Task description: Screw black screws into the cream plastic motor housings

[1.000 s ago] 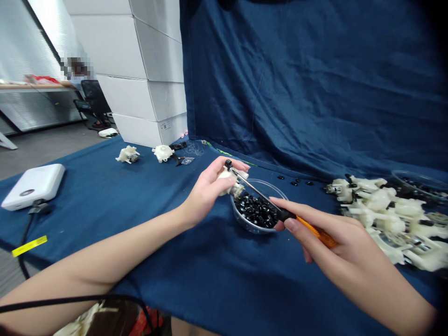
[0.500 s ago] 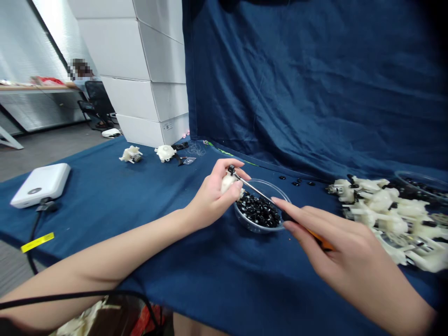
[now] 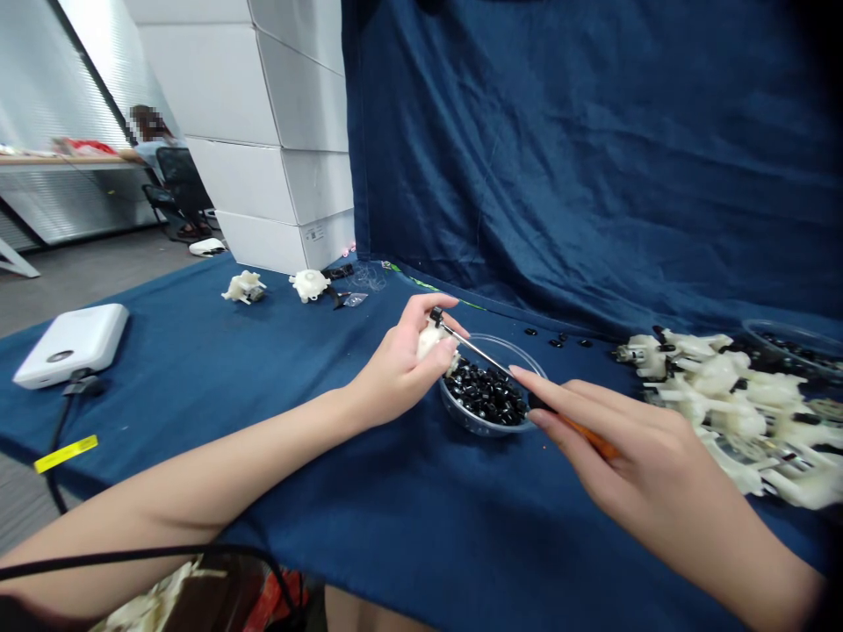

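Observation:
My left hand (image 3: pixel 401 369) is closed around a cream plastic part (image 3: pixel 429 341), mostly hidden by the fingers. A small black piece (image 3: pixel 435 314) sits at the top of that part. In my right hand (image 3: pixel 632 448) is a screwdriver (image 3: pixel 484 355) with an orange and black handle, its metal shaft slanting up to the left. The shaft's tip meets the black piece. Beneath the shaft stands a clear round bowl (image 3: pixel 484 428) holding many small shiny black pieces (image 3: pixel 491 395).
Cream plastic parts (image 3: pixel 738 395) are heaped at the right, beside another clear bowl (image 3: pixel 790 342). Two cream parts (image 3: pixel 309 284) lie near stacked white boxes (image 3: pixel 260 175). A white device (image 3: pixel 72 347) with a cable lies far left. A person (image 3: pixel 154 145) sits in the background.
The view has shifted very slightly. Both hands keep nearly the same pose, with the screwdriver tip still at the black piece.

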`<state>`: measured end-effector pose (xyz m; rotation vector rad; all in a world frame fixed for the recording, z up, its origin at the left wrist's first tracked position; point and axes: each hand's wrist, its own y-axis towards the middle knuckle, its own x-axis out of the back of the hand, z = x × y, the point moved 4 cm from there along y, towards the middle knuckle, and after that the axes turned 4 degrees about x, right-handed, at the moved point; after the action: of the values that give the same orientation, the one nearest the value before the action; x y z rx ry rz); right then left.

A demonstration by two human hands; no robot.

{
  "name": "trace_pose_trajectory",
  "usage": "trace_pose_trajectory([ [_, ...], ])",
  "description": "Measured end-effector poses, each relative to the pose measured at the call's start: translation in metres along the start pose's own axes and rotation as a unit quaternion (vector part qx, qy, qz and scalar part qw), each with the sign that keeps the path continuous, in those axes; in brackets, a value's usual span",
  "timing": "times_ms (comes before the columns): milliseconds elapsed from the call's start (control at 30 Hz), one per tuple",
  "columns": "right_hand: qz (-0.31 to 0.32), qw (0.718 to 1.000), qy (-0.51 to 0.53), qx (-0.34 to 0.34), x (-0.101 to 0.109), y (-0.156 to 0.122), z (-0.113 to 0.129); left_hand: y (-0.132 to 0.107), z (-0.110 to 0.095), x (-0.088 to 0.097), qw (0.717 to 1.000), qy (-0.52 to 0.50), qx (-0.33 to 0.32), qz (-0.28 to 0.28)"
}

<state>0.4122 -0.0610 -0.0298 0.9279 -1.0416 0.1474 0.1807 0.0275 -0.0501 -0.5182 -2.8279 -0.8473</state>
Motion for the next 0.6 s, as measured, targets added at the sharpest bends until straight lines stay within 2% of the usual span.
trace_pose_trajectory([
  [133, 0.041, 0.984, 0.137, -0.105, 0.001, 0.003, -0.011, -0.002, 0.001, 0.0, 0.999, 0.033, -0.014, 0.003],
  [200, 0.084, 0.954, 0.219, -0.187, -0.002, 0.001, -0.017, -0.003, 0.001, -0.001, 0.999, 0.045, -0.027, 0.001],
  [267, 0.118, 0.911, 0.301, -0.257, -0.006, -0.002, -0.022, -0.004, 0.0, -0.001, 0.998, 0.057, -0.038, 0.001],
  [367, 0.134, 0.861, 0.383, -0.307, -0.008, -0.004, -0.028, -0.005, 0.0, -0.002, 0.996, 0.072, -0.047, 0.001],
  [433, 0.14, 0.848, 0.4, -0.318, -0.008, -0.005, -0.031, -0.005, -0.001, -0.002, 0.996, 0.076, -0.048, 0.006],
  [500, 0.146, 0.859, 0.385, -0.304, -0.006, -0.004, -0.033, -0.004, -0.001, -0.002, 0.996, 0.073, -0.045, 0.016],
  [533, 0.14, 0.876, 0.361, -0.287, -0.005, -0.003, -0.033, -0.004, -0.002, -0.002, 0.996, 0.07, -0.042, 0.02],
  [600, 0.107, 0.929, 0.276, -0.221, -0.001, 0.0, -0.031, -0.003, -0.002, -0.002, 0.997, 0.063, -0.034, 0.018],
])
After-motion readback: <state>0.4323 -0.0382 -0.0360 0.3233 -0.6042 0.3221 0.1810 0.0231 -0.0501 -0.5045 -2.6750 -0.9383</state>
